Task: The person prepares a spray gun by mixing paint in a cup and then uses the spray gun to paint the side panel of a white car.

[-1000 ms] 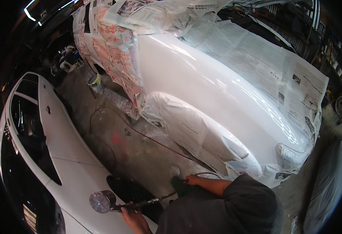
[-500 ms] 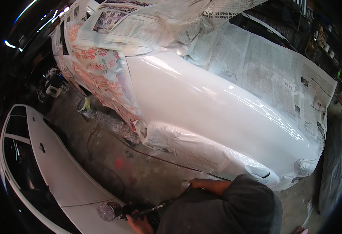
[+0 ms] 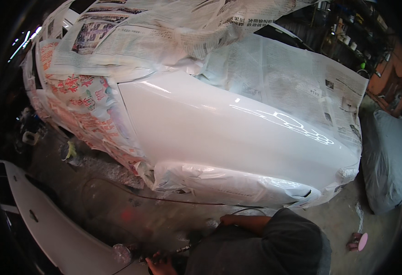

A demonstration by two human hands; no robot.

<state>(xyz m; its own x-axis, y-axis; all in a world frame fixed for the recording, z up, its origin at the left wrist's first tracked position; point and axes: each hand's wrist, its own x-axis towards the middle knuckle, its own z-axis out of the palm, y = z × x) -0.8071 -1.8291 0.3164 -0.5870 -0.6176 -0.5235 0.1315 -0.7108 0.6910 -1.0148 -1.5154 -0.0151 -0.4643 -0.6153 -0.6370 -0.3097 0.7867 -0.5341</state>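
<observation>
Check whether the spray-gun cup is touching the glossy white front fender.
Apart. The head view shows the spray-gun cup low at left and the glossy white front fender well above it, with floor visible between them.

Auto wkshp: spray gun (image 3: 121, 253), white fender (image 3: 219, 128) w/ newspaper masking (image 3: 292, 73)

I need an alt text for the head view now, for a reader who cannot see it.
A person in a dark shirt holds a spray gun in the left hand and a hose in the right hand, beside a glossy white car fender. Newspaper surrounds it on several sides; another white car shows at lower left.
</observation>
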